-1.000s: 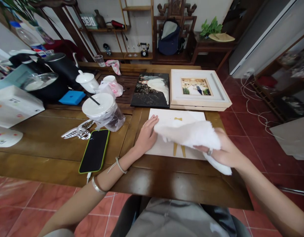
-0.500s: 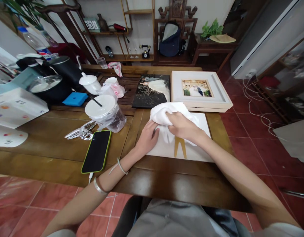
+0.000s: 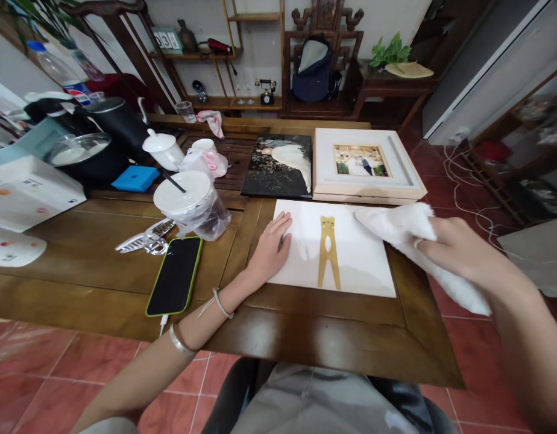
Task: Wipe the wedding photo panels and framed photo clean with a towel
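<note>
A white board lies flat on the wooden table in front of me, with a gold peg-shaped stand on its middle. My left hand rests flat on the board's left edge, fingers together and stretched out. My right hand is closed round a white cloth and hovers at the board's right edge, over the table's corner. Part of the cloth hangs below my right wrist.
Behind the board lie a dark photo print and a white picture frame. To the left are a phone with a green case, a lidded cup in a plastic bag, a hair clip, teaware and a white box.
My right hand has swept the cloth from the board's upper left across to its right edge, which uncovers the gold stand. My left hand has stayed on the board's left edge.
</note>
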`<state>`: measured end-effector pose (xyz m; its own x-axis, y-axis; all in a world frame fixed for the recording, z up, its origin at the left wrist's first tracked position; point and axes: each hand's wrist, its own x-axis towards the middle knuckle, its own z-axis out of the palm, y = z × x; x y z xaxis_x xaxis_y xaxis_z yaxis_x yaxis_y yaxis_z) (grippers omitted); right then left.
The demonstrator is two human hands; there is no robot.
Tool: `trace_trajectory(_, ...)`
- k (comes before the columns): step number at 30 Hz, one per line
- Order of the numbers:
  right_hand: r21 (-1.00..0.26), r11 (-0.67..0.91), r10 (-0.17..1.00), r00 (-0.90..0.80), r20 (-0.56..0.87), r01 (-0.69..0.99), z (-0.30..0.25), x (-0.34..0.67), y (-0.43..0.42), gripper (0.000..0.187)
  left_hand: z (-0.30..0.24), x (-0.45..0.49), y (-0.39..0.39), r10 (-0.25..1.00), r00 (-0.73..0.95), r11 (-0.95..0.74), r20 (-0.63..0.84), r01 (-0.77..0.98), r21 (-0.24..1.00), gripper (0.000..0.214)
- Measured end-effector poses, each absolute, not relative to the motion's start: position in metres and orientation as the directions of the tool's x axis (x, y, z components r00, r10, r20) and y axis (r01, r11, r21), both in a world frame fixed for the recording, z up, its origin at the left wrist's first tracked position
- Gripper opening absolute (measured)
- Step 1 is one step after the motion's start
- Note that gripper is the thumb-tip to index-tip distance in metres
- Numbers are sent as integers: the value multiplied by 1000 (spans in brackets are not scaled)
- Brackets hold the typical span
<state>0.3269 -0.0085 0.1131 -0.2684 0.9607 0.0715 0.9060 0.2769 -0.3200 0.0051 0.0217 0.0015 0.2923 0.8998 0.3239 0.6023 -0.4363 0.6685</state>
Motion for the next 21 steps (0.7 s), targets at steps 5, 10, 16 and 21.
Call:
trace_trajectory(5, -201, 300, 942, -256, 219, 933, 109, 323, -14, 9, 3, 5, 21, 901, 294, -433, 318, 604, 669, 38)
trace_trajectory(10, -215, 594, 803, -588, 98, 775, 67, 294, 7, 21, 2, 5, 21, 904, 295, -427, 308, 610, 668, 39)
trace_trajectory(16, -207, 626, 780, -613, 129, 752, 54, 286, -5, 18, 2, 5, 22, 902, 298, -432, 312, 615, 660, 39)
trace_trajectory(21, -239, 622, 772, -635, 29, 745, 76, 280, -64, 24, 1, 5, 22, 900, 297, -435, 318, 615, 658, 39)
